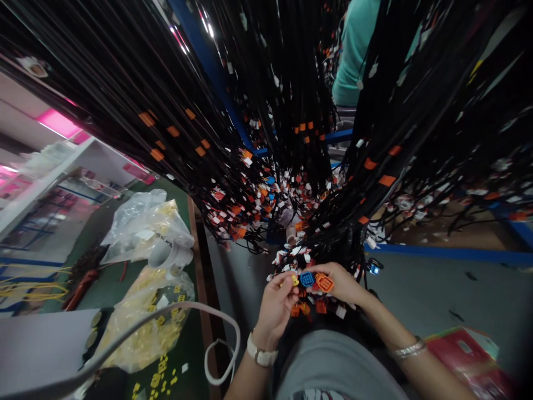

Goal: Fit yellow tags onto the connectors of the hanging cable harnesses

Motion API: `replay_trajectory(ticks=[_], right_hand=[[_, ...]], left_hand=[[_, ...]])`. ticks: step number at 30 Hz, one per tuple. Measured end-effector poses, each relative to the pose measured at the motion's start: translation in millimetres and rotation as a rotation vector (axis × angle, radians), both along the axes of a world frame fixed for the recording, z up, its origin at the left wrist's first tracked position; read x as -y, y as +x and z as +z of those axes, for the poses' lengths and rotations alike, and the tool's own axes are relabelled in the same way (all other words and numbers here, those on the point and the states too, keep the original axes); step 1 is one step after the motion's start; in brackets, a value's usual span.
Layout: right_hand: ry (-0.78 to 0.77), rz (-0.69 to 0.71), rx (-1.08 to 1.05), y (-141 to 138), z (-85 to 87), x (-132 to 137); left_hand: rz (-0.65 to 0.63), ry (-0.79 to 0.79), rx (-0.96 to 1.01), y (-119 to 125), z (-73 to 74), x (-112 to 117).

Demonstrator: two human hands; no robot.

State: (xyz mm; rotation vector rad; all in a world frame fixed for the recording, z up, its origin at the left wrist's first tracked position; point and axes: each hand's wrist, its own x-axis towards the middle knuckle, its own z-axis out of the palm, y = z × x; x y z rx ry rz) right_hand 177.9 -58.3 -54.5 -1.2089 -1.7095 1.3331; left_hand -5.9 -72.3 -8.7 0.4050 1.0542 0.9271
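In the head view my left hand pinches a small yellow plastic piece between thumb and fingers. Right beside it, my right hand is closed around a blue connector and an orange connector, their cavity faces turned up toward me. The yellow piece is close to the blue connector; whether they touch I cannot tell. Below and behind my hands hang more orange and white connectors on the ends of black cables.
Dense bundles of black wire harness hang all round. At left a green bench carries plastic bags of yellow pieces and a grey hose. A person in a teal shirt is beyond the cables. Red packets lie at lower right.
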Motion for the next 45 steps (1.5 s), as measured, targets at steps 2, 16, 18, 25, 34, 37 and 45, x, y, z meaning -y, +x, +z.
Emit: replay_trajectory(ticks=[2, 16, 18, 25, 34, 37, 45], right_hand=[[-0.003, 0.003, 0.001, 0, -0.5, 0], [0.010, -0.011, 0.066, 0, -0.8, 0], [0.017, -0.013, 0.072, 0, -1.2, 0], [0.013, -0.012, 0.106, 0, 1.3, 0], [0.027, -0.005, 0.142, 0, 1.2, 0], [0.034, -0.009, 0.121, 0, -0.3, 1], [0.026, 0.004, 0.082, 1, -4.4, 1]], left_hand=[[-0.021, 0.004, -0.041, 3, -0.7, -3], [-0.102, 0.083, -0.256, 4, -13.9, -8], [-0.110, 0.091, -0.262, 4, -13.6, -8], [-0.137, 0.144, -0.353, 8, -9.3, -8], [-0.128, 0.178, -0.394, 14, -21.0, -2], [-0.154, 0.021, -0.170, 16, -26.6, 4], [-0.349, -0.175, 0.063, 11, -31.9, 9]])
